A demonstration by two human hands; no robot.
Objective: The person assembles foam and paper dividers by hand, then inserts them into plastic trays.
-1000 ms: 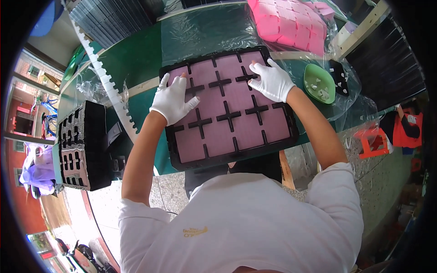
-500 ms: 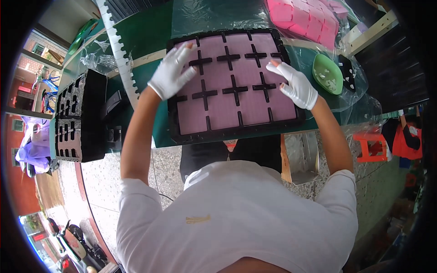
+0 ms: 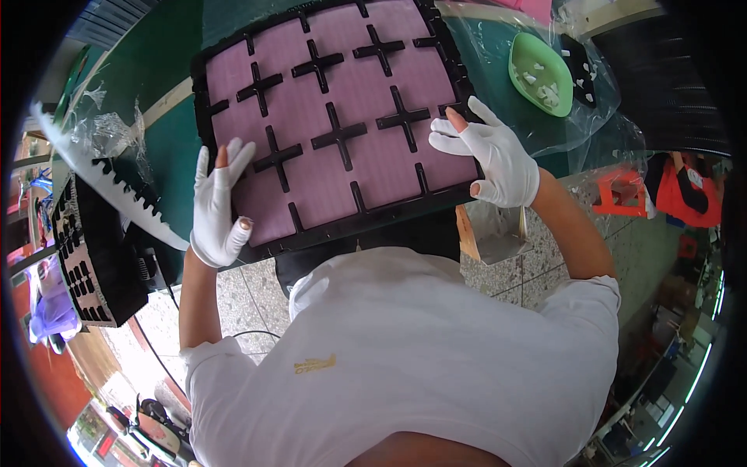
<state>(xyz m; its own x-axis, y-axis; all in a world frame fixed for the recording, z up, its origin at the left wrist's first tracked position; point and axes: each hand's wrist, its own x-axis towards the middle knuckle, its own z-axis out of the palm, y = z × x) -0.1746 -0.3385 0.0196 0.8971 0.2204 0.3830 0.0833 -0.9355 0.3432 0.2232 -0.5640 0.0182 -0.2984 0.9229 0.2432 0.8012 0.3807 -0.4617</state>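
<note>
A black-framed tray (image 3: 356, 211) with a mauve-pink floor and several black cross-shaped dividers (image 3: 339, 135) lies on the green tabletop in front of me. My left hand (image 3: 219, 206), in a white glove with bare fingertips, is at the tray's near left corner, its fingers spread. On the opposite side my right hand (image 3: 496, 156), gloved the same way, is at the right rim with its fingers apart. Neither hand has anything gripped in it. Whether the fingers press on the rim or hover just above it, I cannot tell.
A light green bowl (image 3: 533, 89) holding white bits stands right of the tray, beside a black piece (image 3: 578, 74) with white bits and clear plastic sheeting (image 3: 482, 47). Leftward are a white toothed strip (image 3: 109, 183) and a black divided box (image 3: 105, 272). A red stool (image 3: 622, 192) stands at right.
My hands have left the dividers: the left came back toward the near left corner, the right to the right rim. The view has shifted and the tray appears turned.
</note>
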